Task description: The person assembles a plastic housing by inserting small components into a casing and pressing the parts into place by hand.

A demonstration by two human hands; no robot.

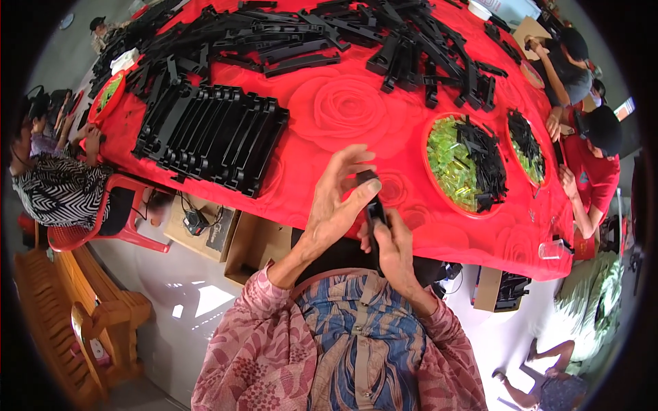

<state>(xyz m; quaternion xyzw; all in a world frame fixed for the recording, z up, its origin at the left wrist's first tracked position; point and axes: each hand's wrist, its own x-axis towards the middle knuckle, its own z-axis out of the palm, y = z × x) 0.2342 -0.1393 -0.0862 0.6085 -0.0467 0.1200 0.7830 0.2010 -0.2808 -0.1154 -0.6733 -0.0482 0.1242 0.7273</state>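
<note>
A long black plastic part [375,211] is held upright before my body, over the near edge of the red-covered table [439,236]. My left hand [334,202] has its thumb across the upper end, with the fingers reaching around behind it. Lower down, my right hand [395,250] is closed around the part, thumb along its face. The lower end is partly hidden by the right hand. To the left lies a neat row of similar black parts [212,133]. A red-rimmed basin [430,179] of yellow-green clear pieces and thin black strips sits to the right.
Loose black parts [295,48] heap across the far side. A second basin [546,179] and a small clear container [550,249] are at right. Co-workers sit on both sides, one beside a red chair [127,212]. An open cardboard box [257,250] stands below the table.
</note>
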